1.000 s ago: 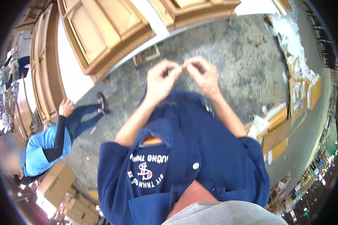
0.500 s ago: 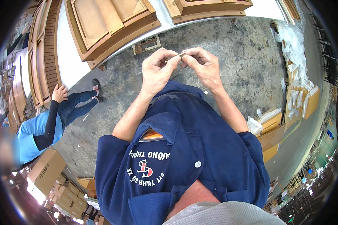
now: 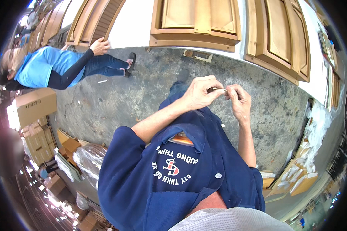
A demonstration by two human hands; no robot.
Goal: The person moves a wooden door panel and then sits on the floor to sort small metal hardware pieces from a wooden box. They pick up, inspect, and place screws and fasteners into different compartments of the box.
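Between my two hands, in front of my body, is a small thin light-coloured stick (image 3: 219, 89); its exact kind is too small to make out. My left hand (image 3: 200, 92) is closed, with the stick's darker end between thumb and fingers. My right hand (image 3: 240, 103) pinches the other end with its fingertips. Both hands are above the grey floor, apart from the workbench. Beyond them, wooden cabinet-like frames, one in the middle (image 3: 196, 36) and one at the right (image 3: 277, 65), rest on a white-topped bench (image 3: 133, 27).
At the left a co-worker in a blue top (image 3: 61, 69) rests a hand on a slatted wooden piece (image 3: 104, 23). Cardboard boxes (image 3: 34, 102) and plastic-wrapped goods (image 3: 90, 159) are stacked nearby. Clear plastic sheeting (image 3: 316, 127) and boards (image 3: 302, 183) line the right. A low frame (image 3: 197, 56) lies under the bench edge.
My view and body have turned, so the bench, frames and co-worker appear differently placed. My hands have shifted to the right in view, still holding the thin stick between them.
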